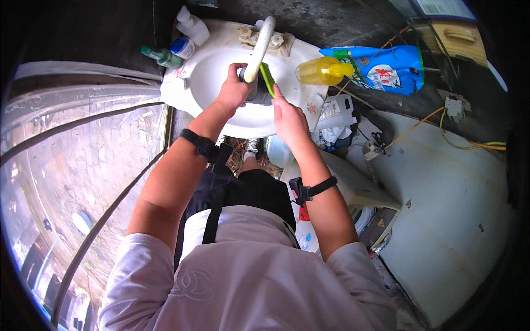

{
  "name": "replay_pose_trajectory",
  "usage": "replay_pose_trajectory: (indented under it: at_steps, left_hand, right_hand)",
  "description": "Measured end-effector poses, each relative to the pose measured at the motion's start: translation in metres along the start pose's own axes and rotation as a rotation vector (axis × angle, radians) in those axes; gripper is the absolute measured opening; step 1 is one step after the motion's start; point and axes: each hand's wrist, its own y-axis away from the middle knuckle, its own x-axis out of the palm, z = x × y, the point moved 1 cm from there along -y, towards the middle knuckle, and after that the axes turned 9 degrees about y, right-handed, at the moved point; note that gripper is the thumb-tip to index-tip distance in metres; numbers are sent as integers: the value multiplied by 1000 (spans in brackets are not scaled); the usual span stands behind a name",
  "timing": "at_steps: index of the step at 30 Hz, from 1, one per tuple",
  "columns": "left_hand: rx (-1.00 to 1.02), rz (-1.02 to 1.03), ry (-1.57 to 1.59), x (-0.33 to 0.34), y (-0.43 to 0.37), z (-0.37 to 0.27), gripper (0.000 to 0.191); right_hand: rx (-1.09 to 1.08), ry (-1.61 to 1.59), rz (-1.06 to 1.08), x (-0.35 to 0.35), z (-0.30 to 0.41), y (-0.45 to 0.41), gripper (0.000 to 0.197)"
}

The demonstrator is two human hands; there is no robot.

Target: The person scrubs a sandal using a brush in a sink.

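Note:
My left hand (234, 89) grips a dark grey item (253, 85), possibly a shoe, inside the white ceramic sink (201, 89). The curved white faucet spout (263, 43) hangs over that item and hides part of it. In my right hand (287, 113) is the handle of a bright green brush (268, 78). Its dark bristles face the grey item from the right. Whether they touch it cannot be made out. Black straps with small devices circle both my forearms.
On the sink's left stand a green bottle (167, 58), a blue-lidded jar (182, 48) and a white bottle (193, 27). A yellow bottle (316, 71) lies on the right rim, beside a blue bag (387, 70). Below are a plastic jug (337, 111) and loose wires (414, 128).

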Motion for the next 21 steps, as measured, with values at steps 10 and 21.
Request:
replay_pose_trajectory:
  at_steps: [10, 21]
  left_hand:
    - [179, 81, -619, -25, -10, 2, 45]
    - [285, 64, -640, -50, 7, 34, 51]
  right_hand:
    - [-50, 6, 6, -1, -19, -8, 54]
    - [11, -10, 220, 10, -12, -20, 50]
